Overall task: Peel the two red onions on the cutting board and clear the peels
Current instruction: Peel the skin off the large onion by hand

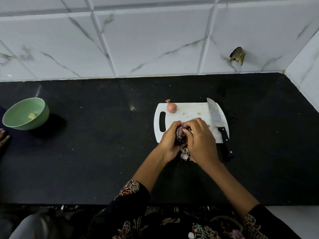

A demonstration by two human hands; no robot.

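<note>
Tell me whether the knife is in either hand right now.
No: the knife lies on the cutting board's right side while both hands grip the onion.

Between the green bowl (25, 113) at far left and the white cutting board (189, 111), the black table (103, 144) lies open. The board's right edge is blocked by the knife (218, 121); a small onion (171, 107) stands at its far edge. Both hands (189, 140) crowd the near edge.

Matt black speckled stone worktop (103, 161), glossy marble-veined wall tiles (155, 40), smooth white plastic cutting board (189, 111), patterned steel knife blade (214, 112), papery-skinned onion (171, 107), smooth green bowl (25, 113)
</note>
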